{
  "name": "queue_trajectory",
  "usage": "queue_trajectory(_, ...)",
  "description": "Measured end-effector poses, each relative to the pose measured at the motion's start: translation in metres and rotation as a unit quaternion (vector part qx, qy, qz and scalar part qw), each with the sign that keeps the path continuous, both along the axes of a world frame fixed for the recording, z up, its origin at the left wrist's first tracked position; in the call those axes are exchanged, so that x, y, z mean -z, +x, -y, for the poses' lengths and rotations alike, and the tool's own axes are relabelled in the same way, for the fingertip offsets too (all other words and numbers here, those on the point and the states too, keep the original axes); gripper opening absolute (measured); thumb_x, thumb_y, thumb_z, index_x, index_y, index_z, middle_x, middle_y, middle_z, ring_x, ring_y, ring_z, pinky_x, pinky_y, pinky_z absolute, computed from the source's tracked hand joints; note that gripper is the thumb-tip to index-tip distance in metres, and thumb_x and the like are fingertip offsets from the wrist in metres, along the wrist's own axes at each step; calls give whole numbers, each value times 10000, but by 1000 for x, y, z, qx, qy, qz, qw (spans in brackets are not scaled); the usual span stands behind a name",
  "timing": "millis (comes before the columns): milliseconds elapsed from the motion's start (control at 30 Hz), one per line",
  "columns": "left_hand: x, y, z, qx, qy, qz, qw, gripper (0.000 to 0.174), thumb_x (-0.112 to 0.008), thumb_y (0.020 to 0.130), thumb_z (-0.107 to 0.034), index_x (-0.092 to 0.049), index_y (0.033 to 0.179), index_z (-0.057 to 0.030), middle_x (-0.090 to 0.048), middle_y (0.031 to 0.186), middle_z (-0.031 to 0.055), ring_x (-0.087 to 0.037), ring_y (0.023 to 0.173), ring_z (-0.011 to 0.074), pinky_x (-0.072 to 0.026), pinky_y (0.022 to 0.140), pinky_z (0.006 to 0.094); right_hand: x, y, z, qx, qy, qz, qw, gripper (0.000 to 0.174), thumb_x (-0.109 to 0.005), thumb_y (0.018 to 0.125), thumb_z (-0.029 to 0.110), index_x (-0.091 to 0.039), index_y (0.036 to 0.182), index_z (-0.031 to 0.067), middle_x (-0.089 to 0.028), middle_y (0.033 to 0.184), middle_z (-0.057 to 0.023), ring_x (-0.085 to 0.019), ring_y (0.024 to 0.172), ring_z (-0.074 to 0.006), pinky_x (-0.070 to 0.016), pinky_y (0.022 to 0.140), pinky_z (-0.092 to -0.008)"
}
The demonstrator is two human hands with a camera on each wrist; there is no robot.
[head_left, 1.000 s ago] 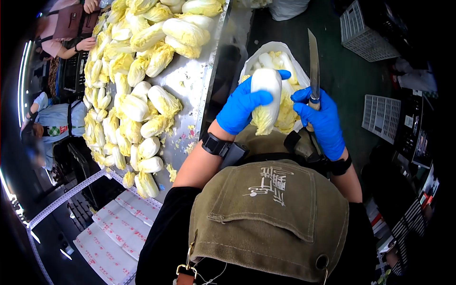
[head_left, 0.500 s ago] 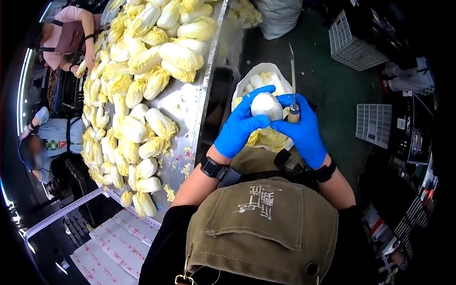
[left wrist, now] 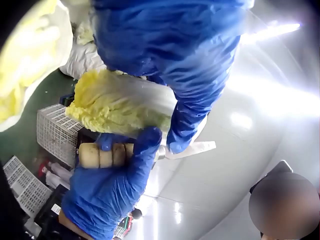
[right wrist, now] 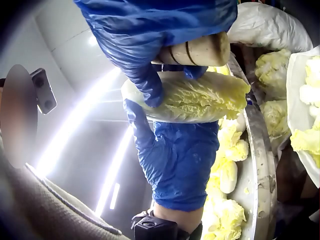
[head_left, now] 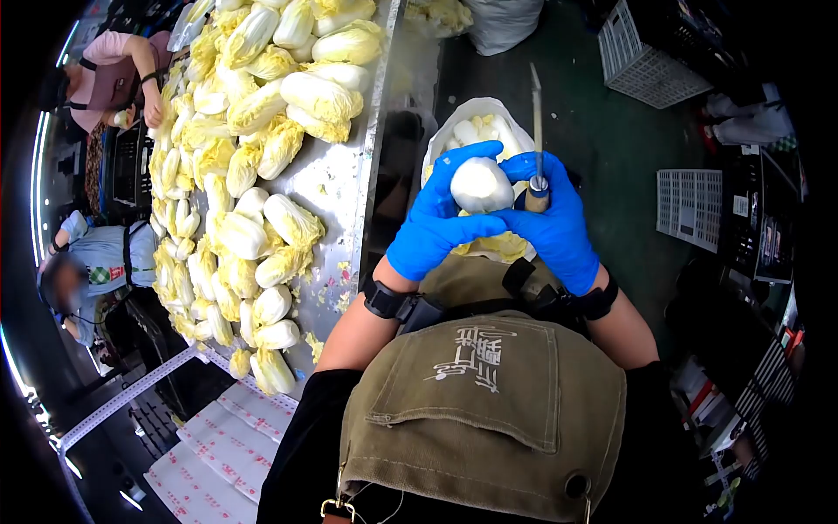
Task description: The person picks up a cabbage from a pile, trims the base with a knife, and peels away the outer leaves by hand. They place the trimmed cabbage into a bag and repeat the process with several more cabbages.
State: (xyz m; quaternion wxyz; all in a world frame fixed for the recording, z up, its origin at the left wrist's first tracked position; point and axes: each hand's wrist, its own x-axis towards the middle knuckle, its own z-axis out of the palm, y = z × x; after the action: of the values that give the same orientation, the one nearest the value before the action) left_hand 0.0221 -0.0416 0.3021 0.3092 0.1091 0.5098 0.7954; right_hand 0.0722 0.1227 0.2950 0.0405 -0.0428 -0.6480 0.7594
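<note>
A napa cabbage (head_left: 482,185) is held in my blue-gloved left hand (head_left: 428,229), its pale root end facing up toward the head camera. In the left wrist view, its yellow-green leaves (left wrist: 115,105) point away from the root end. My right hand (head_left: 560,234), gloved too, grips a knife by its wooden handle (head_left: 536,196), the narrow blade (head_left: 537,113) pointing away from me. Right-hand fingers also rest against the cabbage's side, seen in the right wrist view beside the cabbage (right wrist: 200,97). Both hands are above a white-lined container (head_left: 525,135) of cabbages and leaves.
On the left, a metal table (head_left: 336,196) carries a large pile of napa cabbages (head_left: 240,236). Two people (head_left: 100,258) work along its far side. Plastic crates (head_left: 690,210) stand on the floor to the right, and a white sack (head_left: 504,24) stands ahead.
The cabbage has turned from lengthwise to root end up. My right hand, apart from it a second ago, has come in against it with the knife still in its grip.
</note>
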Motion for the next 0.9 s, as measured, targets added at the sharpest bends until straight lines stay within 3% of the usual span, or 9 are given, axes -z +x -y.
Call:
queue_trajectory(100,6,-3,0,3,-26,-7,1000,664,-712,732,-39,-441,1336,-75,-471,1282,54,-472,1170,166,-421,980,313,-4,-1,3,-4,38,-12,999,458,-763,684,-8,-529,1069,73,-559,1014,-26,-533,937,-112,-459,847,-280)
queue_trajectory(233,11,-8,-8,-102,143,141,974,707,-604,865,-462,-338,1411,-102,-549,1085,26,-556,1015,179,-462,909,353,4,-1,-6,23,-29,-9,999,365,-733,741,1,-554,1053,69,-580,1016,-26,-545,900,-107,-467,811,-266)
queue_trajectory(300,18,-15,-1,-103,205,245,942,601,-444,938,-495,-361,1395,-114,-551,1097,65,-562,953,204,-495,842,385,-1,2,-13,45,-70,65,994,309,-709,775,6,-567,1043,66,-597,1003,-25,-556,843,-94,-477,741,-241)
queue_trajectory(333,20,-19,2,-79,257,284,921,603,-445,936,-495,-365,1391,-107,-553,1093,74,-563,946,214,-501,820,388,0,5,-15,58,-77,103,990,232,-677,812,15,-581,1018,60,-619,961,-20,-542,694,-61,-449,603,-194)
queue_trajectory(533,21,-19,6,-5,384,331,862,795,-509,851,-615,-314,1418,-92,-547,1056,95,-535,865,221,-478,705,347,3,10,-16,52,-87,114,988,172,-648,822,14,-579,976,47,-611,905,-27,-491,574,-45,-401,524,-194)
queue_trajectory(633,22,-17,6,5,373,329,868,789,-512,851,-613,-313,1420,-104,-552,1054,97,-535,859,217,-478,707,345,3,12,-17,38,-67,122,990,167,-639,823,12,-571,973,42,-609,901,-32,-486,569,-47,-399,527,-197)
queue_trajectory(767,21,-14,1,-74,172,192,963,668,-468,906,-557,-357,1395,-116,-555,1169,110,-565,987,224,-498,839,367,4,12,-12,31,-37,82,995,244,-677,790,12,-560,1003,41,-608,932,-34,-522,661,-64,-440,606,-210)
queue_trajectory(833,27,-12,-5,-96,155,197,963,636,-376,949,-527,-346,1398,-78,-491,1315,152,-518,1157,258,-435,976,391,10,7,-5,25,-10,20,999,340,-732,754,31,-554,1044,42,-594,987,-39,-541,845,-113,-459,761,-268)
queue_trajectory(900,26,-7,-19,-125,57,56,989,583,-415,962,-445,-336,1405,-74,-462,1343,136,-495,1188,260,-407,1007,393,4,2,3,30,2,17,999,472,-789,704,54,-529,1098,39,-573,1055,-52,-537,1001,-148,-458,871,-302)
